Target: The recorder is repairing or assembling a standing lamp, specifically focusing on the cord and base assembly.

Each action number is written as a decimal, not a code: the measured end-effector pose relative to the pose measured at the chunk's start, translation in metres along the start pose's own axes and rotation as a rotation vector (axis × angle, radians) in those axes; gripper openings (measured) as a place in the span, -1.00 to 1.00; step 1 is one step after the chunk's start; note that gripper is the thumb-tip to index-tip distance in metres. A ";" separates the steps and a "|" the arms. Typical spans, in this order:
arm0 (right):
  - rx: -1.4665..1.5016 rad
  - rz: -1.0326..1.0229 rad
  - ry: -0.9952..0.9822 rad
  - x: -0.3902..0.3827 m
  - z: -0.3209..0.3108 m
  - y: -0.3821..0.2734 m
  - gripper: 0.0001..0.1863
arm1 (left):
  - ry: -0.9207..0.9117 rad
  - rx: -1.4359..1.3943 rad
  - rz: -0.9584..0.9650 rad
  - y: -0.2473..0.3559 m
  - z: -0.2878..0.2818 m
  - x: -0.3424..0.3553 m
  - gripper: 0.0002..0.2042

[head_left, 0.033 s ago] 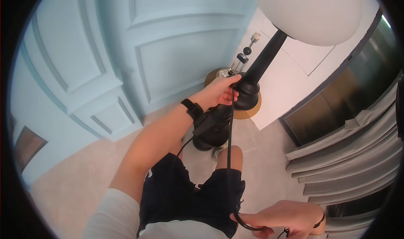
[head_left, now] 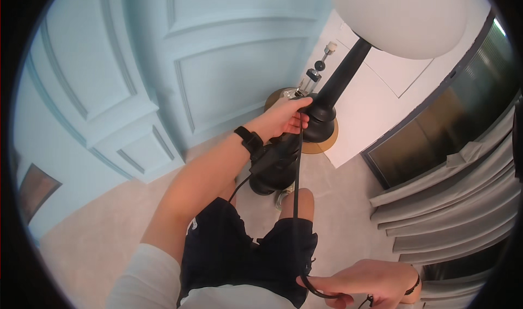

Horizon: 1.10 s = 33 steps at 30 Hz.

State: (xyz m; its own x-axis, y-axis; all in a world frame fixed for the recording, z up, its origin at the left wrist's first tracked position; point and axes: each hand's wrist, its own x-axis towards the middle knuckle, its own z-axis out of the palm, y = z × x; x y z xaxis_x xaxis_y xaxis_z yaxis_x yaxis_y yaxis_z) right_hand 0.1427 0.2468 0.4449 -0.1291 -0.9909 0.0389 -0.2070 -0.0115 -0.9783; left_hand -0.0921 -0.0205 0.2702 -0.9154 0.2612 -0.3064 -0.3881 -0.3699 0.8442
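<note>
The left arm [head_left: 190,184] reaches out in front, a little bent. The left hand [head_left: 286,118] is by the black post of the lamp [head_left: 348,69]. Its thumb points right, and its fingers are curled around the black cord [head_left: 297,184]. The cord runs down to the right hand [head_left: 376,282], low beside the dark shorts [head_left: 218,249]. That thumb points left, and those fingers are bent in, holding the cord where it curves.
</note>
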 end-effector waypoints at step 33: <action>-0.709 0.596 1.208 -0.268 -0.100 -0.005 -0.77 | 0.514 0.709 0.827 -0.067 0.017 -0.016 -0.43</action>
State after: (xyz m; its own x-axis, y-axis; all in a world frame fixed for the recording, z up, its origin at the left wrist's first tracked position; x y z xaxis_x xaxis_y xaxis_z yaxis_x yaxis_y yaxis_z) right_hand 0.0809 0.5255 0.4598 -0.9780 -0.1230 0.1684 -0.2026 0.7516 -0.6277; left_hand -0.0490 0.0155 0.2258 -0.8576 -0.2694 0.4382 0.3338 0.3567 0.8726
